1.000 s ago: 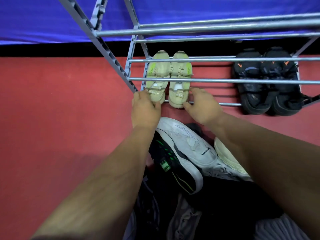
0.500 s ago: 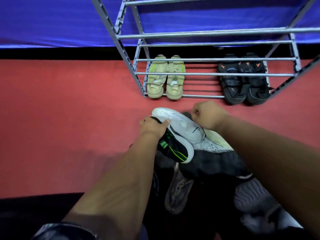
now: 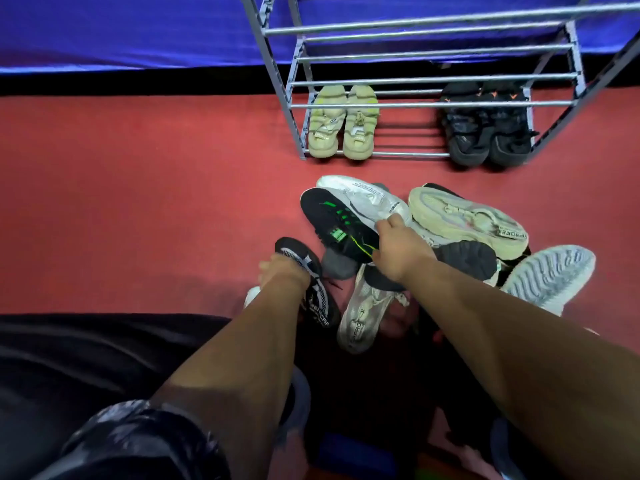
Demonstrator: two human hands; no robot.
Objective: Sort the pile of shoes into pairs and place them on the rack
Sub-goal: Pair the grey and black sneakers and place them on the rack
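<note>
A pile of shoes lies on the red floor in front of the grey metal rack [image 3: 294, 109]. My right hand [image 3: 398, 249] grips the black shoe with green marks [image 3: 332, 220] at its heel side, next to a white shoe [image 3: 367, 199]. My left hand [image 3: 282, 273] is closed on a black shoe with white checkered trim [image 3: 315, 292] at the pile's left edge. On the rack's bottom shelf stand a pale green pair [image 3: 341, 124] at the left and a black pair [image 3: 485, 129] at the right.
The pile also holds a cream-soled shoe [image 3: 467, 220] lying on its side, a grey-white sole [image 3: 547, 275] at the right and a silver shoe [image 3: 360, 313] nearer me. A blue cloth [image 3: 138, 29] hangs behind the rack. Dark fabric [image 3: 86, 358] lies at lower left.
My view has pulled back from the rack. My left hand left the black-and-green shoe for the checkered black shoe. My right hand moved onto the black-and-green shoe.
</note>
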